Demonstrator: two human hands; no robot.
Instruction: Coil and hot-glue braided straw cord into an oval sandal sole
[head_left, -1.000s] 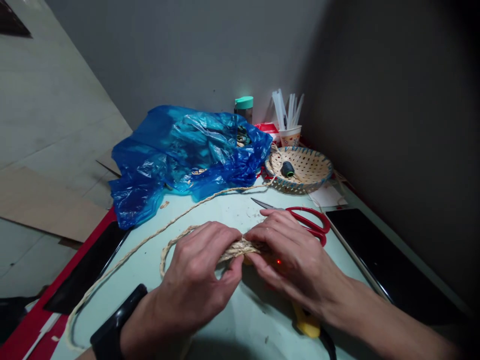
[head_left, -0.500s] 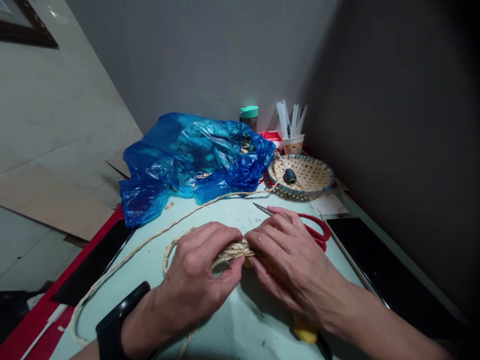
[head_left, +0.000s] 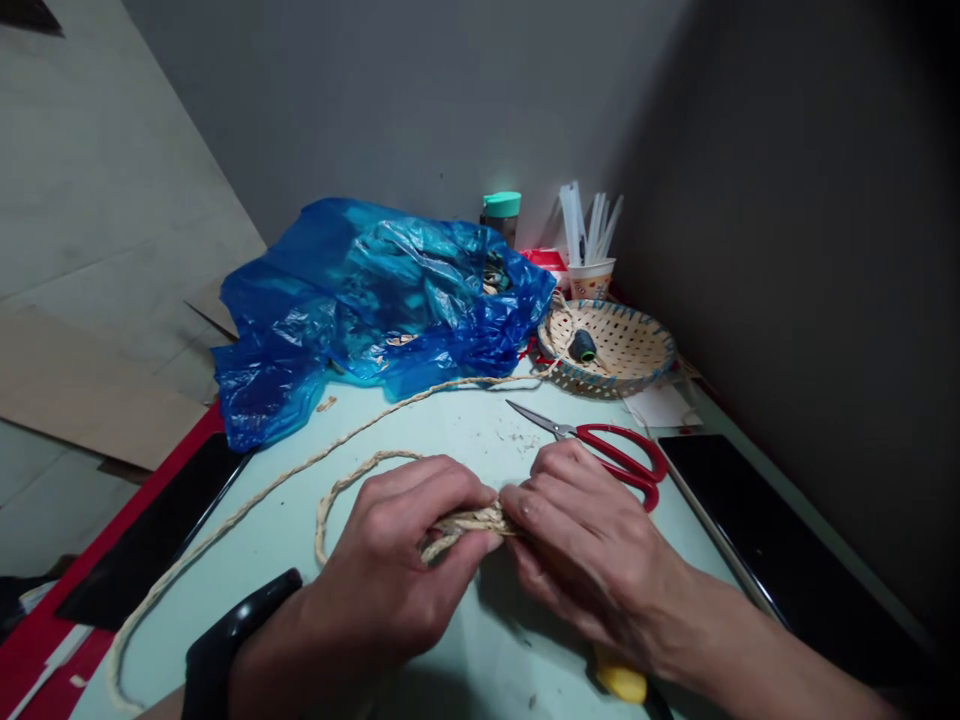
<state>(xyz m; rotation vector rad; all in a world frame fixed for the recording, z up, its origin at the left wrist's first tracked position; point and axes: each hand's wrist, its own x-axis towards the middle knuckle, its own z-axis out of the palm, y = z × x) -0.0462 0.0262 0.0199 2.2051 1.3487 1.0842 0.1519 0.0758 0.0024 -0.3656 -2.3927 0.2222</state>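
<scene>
Between my two hands is a small piece of braided straw cord [head_left: 474, 520], bunched and partly hidden by fingers. My left hand [head_left: 409, 550] pinches its left side between thumb and fingers; a black band circles that wrist. My right hand [head_left: 592, 545] grips the other end with curled fingers. A loop of cord [head_left: 324, 510] curves out beside my left hand, and a longer twisted strand [head_left: 262, 502] runs across the table to the basket. Under my right hand a yellow handle [head_left: 622, 682] shows in part. Red-handled scissors [head_left: 611, 450] lie just beyond my right hand.
A crumpled blue plastic bag [head_left: 375, 290] covers the back left. Behind stand a green-lidded jar [head_left: 502, 215] and a cup of clear strips [head_left: 592, 275]. A woven basket [head_left: 637, 345] holds a dark thread spool [head_left: 583, 346]. Dark flat devices lie right [head_left: 750, 520] and left [head_left: 161, 535].
The view has shifted slightly. My right hand has lowered a little off the scissors, which show more fully. Both hands still hold the cord.
</scene>
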